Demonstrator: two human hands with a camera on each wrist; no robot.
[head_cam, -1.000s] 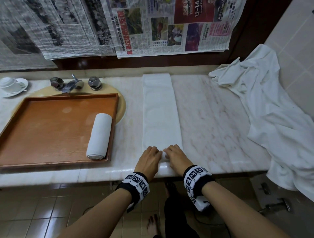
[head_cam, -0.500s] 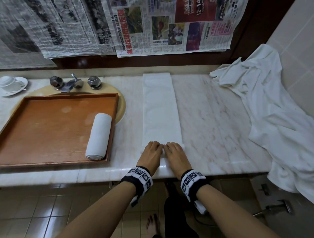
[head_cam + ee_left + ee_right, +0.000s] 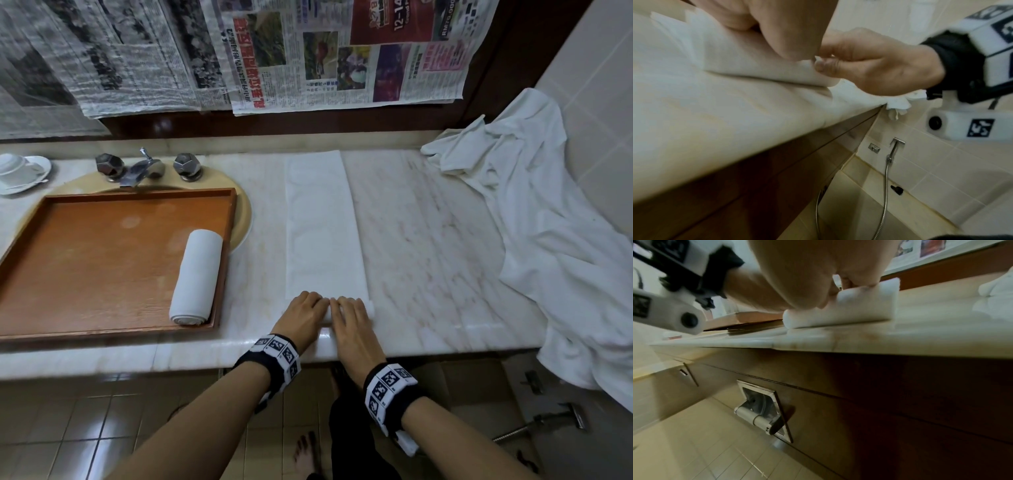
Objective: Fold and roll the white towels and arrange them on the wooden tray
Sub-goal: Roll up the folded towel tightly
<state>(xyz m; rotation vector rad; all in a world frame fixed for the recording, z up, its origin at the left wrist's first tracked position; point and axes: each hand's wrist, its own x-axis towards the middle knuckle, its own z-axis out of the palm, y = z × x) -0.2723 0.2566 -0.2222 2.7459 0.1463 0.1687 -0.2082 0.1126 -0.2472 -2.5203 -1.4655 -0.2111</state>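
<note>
A white towel (image 3: pixel 323 222), folded into a long narrow strip, lies on the marble counter (image 3: pixel 428 240) and runs away from me. Its near end is turned up into a small roll (image 3: pixel 849 308). My left hand (image 3: pixel 303 310) and right hand (image 3: pixel 351 313) sit side by side on that roll, fingers curled over it. In the left wrist view the right hand (image 3: pixel 869 65) has its thumb against the towel's edge (image 3: pixel 756 65). A finished rolled towel (image 3: pixel 196 277) lies along the right side of the wooden tray (image 3: pixel 137 196).
A heap of loose white towels (image 3: pixel 548 222) covers the counter's right end and hangs over its edge. The tray sits over the sink, below the tap (image 3: pixel 137 168). A cup and saucer (image 3: pixel 20 168) stand at the far left. Newspaper covers the wall.
Both hands have moved a little away from the counter's front edge, and the towel's near end has turned over into a thicker roll under them.
</note>
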